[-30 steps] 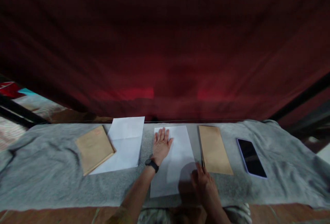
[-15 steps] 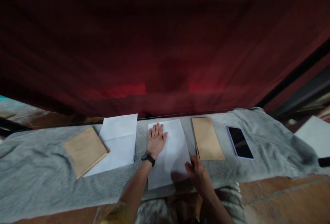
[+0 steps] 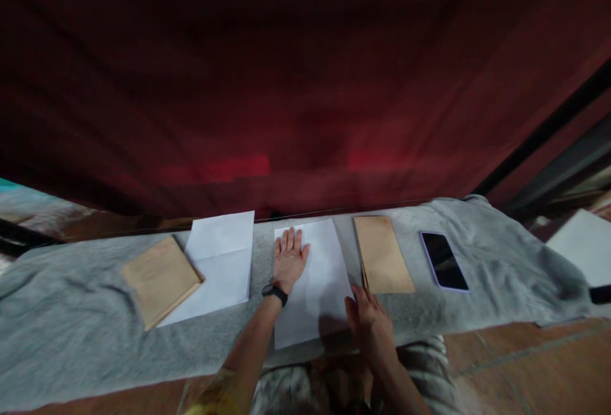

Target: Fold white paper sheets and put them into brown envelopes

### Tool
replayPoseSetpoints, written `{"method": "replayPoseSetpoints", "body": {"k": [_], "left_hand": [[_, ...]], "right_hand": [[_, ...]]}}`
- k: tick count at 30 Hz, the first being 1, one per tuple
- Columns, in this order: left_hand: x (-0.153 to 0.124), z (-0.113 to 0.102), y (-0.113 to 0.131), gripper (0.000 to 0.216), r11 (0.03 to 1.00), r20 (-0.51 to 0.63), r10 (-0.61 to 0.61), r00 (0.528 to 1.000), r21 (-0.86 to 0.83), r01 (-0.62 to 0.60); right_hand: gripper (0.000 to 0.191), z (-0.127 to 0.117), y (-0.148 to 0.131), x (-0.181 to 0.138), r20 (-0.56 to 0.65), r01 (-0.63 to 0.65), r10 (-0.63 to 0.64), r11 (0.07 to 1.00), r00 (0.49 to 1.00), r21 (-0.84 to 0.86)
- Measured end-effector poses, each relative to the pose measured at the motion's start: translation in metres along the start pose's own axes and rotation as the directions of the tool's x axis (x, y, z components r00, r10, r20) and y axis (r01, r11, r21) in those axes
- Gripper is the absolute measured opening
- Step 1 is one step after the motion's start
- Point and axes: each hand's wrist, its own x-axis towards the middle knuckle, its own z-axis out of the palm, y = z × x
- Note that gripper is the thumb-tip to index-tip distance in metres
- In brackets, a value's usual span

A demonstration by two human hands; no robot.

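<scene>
My left hand [image 3: 289, 263] lies flat on the upper left of a white sheet of paper [image 3: 315, 300], its fingers spread and a dark band at the wrist. At the sheet's right edge is my right hand [image 3: 372, 324], its fingers curled, with thumb and forefinger closed on that edge. Just beyond the right hand lies a brown paper envelope [image 3: 386, 259]. To the left, a second brown envelope [image 3: 161, 282] overlaps another stack of white paper [image 3: 220, 275], which shows a crease across it.
A grey cloth [image 3: 86, 319] covers the long narrow surface. On its right side lies a phone [image 3: 445, 262] with a dark screen and pale purple edge. A dark red curtain [image 3: 305, 116] hangs behind. Tiled floor [image 3: 515, 361] shows in front.
My right hand has shifted slightly along the sheet's right edge, away from me, and its fingers have turned a little. My left hand stays flat in place.
</scene>
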Motion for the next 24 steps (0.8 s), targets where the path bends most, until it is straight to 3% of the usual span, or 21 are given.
{"method": "replayPoseSetpoints", "body": {"k": [4, 10, 16, 19, 24], "left_hand": [[0.0, 0.0, 0.0, 0.06, 1.0, 0.009, 0.002, 1.0, -0.011, -0.001], [-0.001, -0.005, 0.0, 0.058, 1.0, 0.03, 0.004, 1.0, -0.028, -0.003], [-0.001, -0.006, -0.006, 0.055, 0.999, 0.043, 0.03, 0.999, -0.045, -0.028], [0.001, -0.003, -0.011, 0.053, 0.997, 0.017, 0.037, 0.999, -0.075, -0.035], [0.004, 0.005, -0.017, 0.053, 0.995, -0.012, -0.02, 1.0, -0.095, 0.019]], "right_hand": [[0.041, 0.01, 0.006, 0.013, -0.102, 0.142, -0.133, 0.986, 0.986, 0.09], [0.045, 0.058, -0.033, 0.067, 0.003, 0.336, -0.342, 0.924, 0.94, 0.18], [0.047, 0.101, -0.062, 0.133, 0.123, 0.327, -0.331, 0.943, 0.935, 0.059], [0.048, 0.11, -0.053, 0.146, 0.146, 0.341, -0.337, 0.94, 0.93, -0.009], [0.05, 0.115, -0.033, 0.153, 0.085, 0.276, -0.268, 0.955, 0.96, -0.107]]}}
